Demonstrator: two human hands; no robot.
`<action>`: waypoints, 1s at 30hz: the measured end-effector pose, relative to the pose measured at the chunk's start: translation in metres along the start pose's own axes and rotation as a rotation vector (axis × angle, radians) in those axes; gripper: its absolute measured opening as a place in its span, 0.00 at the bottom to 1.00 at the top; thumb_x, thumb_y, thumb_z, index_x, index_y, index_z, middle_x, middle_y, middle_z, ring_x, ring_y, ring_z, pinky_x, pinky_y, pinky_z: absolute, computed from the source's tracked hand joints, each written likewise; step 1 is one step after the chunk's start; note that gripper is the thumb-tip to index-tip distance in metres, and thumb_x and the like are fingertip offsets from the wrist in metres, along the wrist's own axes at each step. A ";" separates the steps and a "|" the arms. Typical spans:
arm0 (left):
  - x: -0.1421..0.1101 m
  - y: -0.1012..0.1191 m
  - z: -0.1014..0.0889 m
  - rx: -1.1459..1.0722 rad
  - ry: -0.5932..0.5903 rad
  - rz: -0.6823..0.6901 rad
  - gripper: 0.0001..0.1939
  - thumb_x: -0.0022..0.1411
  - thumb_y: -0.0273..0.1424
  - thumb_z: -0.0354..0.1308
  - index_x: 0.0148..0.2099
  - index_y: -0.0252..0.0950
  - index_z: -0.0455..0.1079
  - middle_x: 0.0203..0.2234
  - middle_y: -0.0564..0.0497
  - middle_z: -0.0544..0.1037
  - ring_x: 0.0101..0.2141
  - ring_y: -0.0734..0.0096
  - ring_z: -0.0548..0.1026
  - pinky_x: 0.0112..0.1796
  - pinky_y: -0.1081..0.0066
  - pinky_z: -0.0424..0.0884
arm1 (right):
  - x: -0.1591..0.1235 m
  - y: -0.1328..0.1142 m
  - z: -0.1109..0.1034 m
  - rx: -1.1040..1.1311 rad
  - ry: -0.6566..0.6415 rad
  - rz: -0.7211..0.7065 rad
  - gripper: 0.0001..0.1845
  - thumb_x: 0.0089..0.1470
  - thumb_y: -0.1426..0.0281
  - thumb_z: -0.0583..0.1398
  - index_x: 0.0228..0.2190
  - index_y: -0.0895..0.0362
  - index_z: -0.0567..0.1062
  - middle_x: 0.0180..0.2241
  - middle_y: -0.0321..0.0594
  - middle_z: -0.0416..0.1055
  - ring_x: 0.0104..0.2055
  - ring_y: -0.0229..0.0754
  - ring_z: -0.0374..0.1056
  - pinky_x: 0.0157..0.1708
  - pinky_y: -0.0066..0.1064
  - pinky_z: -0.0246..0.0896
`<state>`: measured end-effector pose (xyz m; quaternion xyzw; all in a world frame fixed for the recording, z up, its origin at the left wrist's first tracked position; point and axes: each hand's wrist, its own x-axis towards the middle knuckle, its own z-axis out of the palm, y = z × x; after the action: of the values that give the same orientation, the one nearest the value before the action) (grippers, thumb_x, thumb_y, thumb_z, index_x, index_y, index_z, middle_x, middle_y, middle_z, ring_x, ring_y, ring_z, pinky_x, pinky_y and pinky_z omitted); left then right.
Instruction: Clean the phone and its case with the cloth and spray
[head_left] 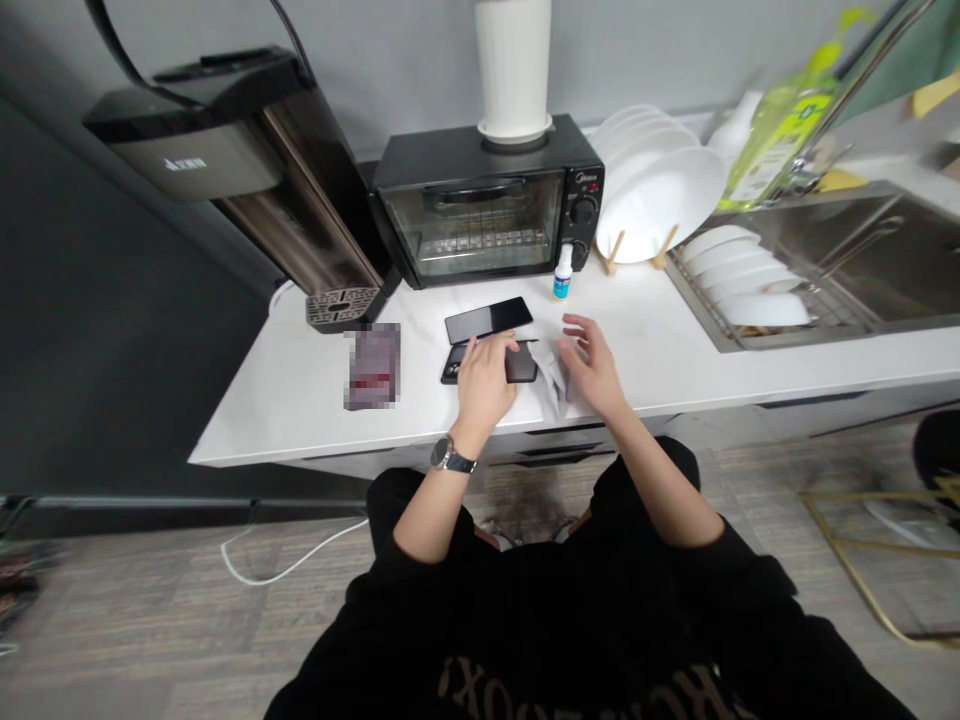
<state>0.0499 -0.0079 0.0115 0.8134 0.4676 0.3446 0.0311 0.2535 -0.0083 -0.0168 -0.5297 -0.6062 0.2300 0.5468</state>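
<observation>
Left hand point(484, 385) draped over black phone case point(520, 364), grip unclear; right hand point(591, 365) open, fingers apart, by cloth point(551, 380). Second phone point(487, 320) just behind on worktop point(637, 345), spray bottle point(562, 275) and toaster oven point(472, 225) beyond.

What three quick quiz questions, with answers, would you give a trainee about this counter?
1. Which wrist wears the watch, left or right?
2. True or false: the small bottle stands in front of the toaster oven.
3. What soft item lies nearest the right hand?

Key:
1. Left wrist
2. True
3. Cloth
</observation>
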 end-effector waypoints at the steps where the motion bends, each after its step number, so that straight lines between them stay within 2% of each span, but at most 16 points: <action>1: 0.000 0.000 -0.001 0.037 0.005 -0.002 0.24 0.57 0.13 0.54 0.52 0.40 0.72 0.57 0.47 0.80 0.58 0.56 0.76 0.70 0.49 0.57 | -0.004 0.000 -0.004 -0.053 -0.095 -0.036 0.31 0.64 0.48 0.61 0.60 0.52 0.69 0.62 0.52 0.72 0.58 0.53 0.72 0.62 0.51 0.65; 3: 0.000 0.002 -0.006 0.127 0.009 -0.020 0.21 0.61 0.15 0.56 0.51 0.42 0.75 0.54 0.48 0.81 0.56 0.55 0.78 0.70 0.48 0.57 | -0.009 0.001 -0.008 -0.151 -0.227 -0.086 0.33 0.60 0.51 0.65 0.60 0.54 0.71 0.59 0.53 0.75 0.56 0.56 0.72 0.60 0.53 0.66; 4: 0.000 0.003 -0.009 0.167 -0.006 -0.027 0.20 0.63 0.17 0.57 0.51 0.42 0.77 0.51 0.48 0.82 0.53 0.55 0.79 0.68 0.48 0.59 | -0.010 0.002 -0.007 -0.186 -0.261 -0.100 0.31 0.58 0.53 0.67 0.57 0.54 0.74 0.55 0.52 0.77 0.53 0.57 0.73 0.59 0.53 0.66; 7: 0.006 0.007 -0.022 0.266 -0.122 -0.047 0.13 0.67 0.21 0.60 0.49 0.42 0.79 0.43 0.48 0.84 0.45 0.55 0.82 0.57 0.55 0.72 | -0.008 0.001 -0.006 -0.196 -0.251 -0.091 0.16 0.60 0.61 0.64 0.47 0.54 0.80 0.41 0.46 0.79 0.45 0.53 0.73 0.52 0.49 0.69; 8: 0.009 0.010 -0.025 0.298 -0.170 -0.058 0.11 0.67 0.23 0.60 0.47 0.42 0.79 0.42 0.48 0.85 0.43 0.55 0.82 0.51 0.58 0.75 | -0.008 0.000 -0.007 -0.181 -0.220 -0.084 0.14 0.62 0.62 0.62 0.46 0.54 0.80 0.40 0.45 0.79 0.45 0.52 0.73 0.51 0.47 0.69; 10: 0.017 0.018 -0.029 0.357 -0.251 -0.068 0.08 0.68 0.27 0.62 0.46 0.42 0.80 0.41 0.48 0.85 0.39 0.54 0.83 0.40 0.61 0.75 | -0.008 -0.002 -0.011 -0.126 -0.189 -0.095 0.16 0.65 0.66 0.58 0.51 0.53 0.79 0.44 0.45 0.77 0.47 0.50 0.72 0.50 0.43 0.70; 13: 0.031 0.033 -0.026 0.402 -0.335 -0.014 0.06 0.71 0.32 0.62 0.45 0.41 0.81 0.39 0.45 0.85 0.36 0.53 0.84 0.35 0.62 0.72 | -0.009 -0.007 -0.019 -0.001 -0.223 -0.113 0.23 0.59 0.71 0.60 0.56 0.50 0.78 0.47 0.44 0.73 0.48 0.47 0.71 0.42 0.37 0.70; 16: 0.039 0.042 -0.024 0.344 -0.354 0.009 0.07 0.71 0.35 0.64 0.46 0.40 0.82 0.38 0.43 0.85 0.37 0.51 0.84 0.35 0.62 0.72 | -0.009 -0.006 -0.023 0.076 -0.140 -0.042 0.17 0.55 0.71 0.61 0.46 0.51 0.83 0.43 0.42 0.72 0.43 0.45 0.71 0.32 0.32 0.65; 19: 0.031 0.031 -0.030 0.224 -0.309 -0.023 0.11 0.66 0.36 0.70 0.50 0.44 0.81 0.40 0.45 0.87 0.38 0.50 0.84 0.38 0.61 0.75 | -0.007 -0.001 -0.024 0.104 -0.022 0.015 0.12 0.55 0.70 0.62 0.40 0.52 0.84 0.41 0.42 0.75 0.41 0.44 0.71 0.31 0.32 0.62; 21: 0.018 0.013 -0.035 0.085 -0.256 -0.058 0.09 0.66 0.31 0.69 0.48 0.45 0.82 0.42 0.48 0.87 0.41 0.53 0.85 0.42 0.62 0.77 | -0.006 0.002 -0.023 0.107 0.046 0.042 0.13 0.55 0.69 0.62 0.41 0.52 0.84 0.41 0.42 0.77 0.39 0.42 0.70 0.30 0.31 0.60; 23: 0.002 -0.008 -0.036 -0.201 -0.202 -0.061 0.12 0.67 0.24 0.65 0.50 0.43 0.81 0.44 0.50 0.87 0.44 0.60 0.85 0.46 0.66 0.78 | -0.005 0.004 -0.021 0.106 0.095 0.073 0.13 0.55 0.68 0.62 0.41 0.52 0.84 0.41 0.41 0.78 0.38 0.42 0.70 0.31 0.31 0.61; 25: -0.012 -0.023 -0.031 -0.373 -0.104 -0.043 0.11 0.69 0.24 0.62 0.50 0.40 0.81 0.43 0.49 0.86 0.44 0.63 0.84 0.48 0.67 0.79 | -0.004 0.006 -0.018 0.141 0.084 0.106 0.14 0.54 0.67 0.64 0.43 0.52 0.84 0.42 0.41 0.79 0.39 0.42 0.71 0.34 0.33 0.65; 28: -0.022 -0.033 -0.019 -0.384 -0.069 0.037 0.15 0.74 0.25 0.57 0.57 0.40 0.80 0.49 0.46 0.84 0.49 0.63 0.83 0.53 0.64 0.79 | -0.003 0.007 -0.017 0.250 0.032 0.159 0.24 0.50 0.64 0.69 0.51 0.52 0.81 0.43 0.40 0.80 0.42 0.44 0.74 0.42 0.37 0.70; 30: -0.022 -0.032 -0.014 -0.357 -0.110 0.077 0.19 0.75 0.25 0.54 0.62 0.42 0.77 0.56 0.47 0.82 0.56 0.63 0.80 0.60 0.61 0.75 | -0.003 0.007 -0.020 0.284 0.127 0.161 0.25 0.51 0.62 0.69 0.51 0.52 0.81 0.44 0.41 0.80 0.42 0.46 0.75 0.46 0.41 0.72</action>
<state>0.0104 -0.0109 -0.0014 0.8299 0.3653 0.3779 0.1873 0.2739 -0.0142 -0.0184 -0.5073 -0.4876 0.3225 0.6332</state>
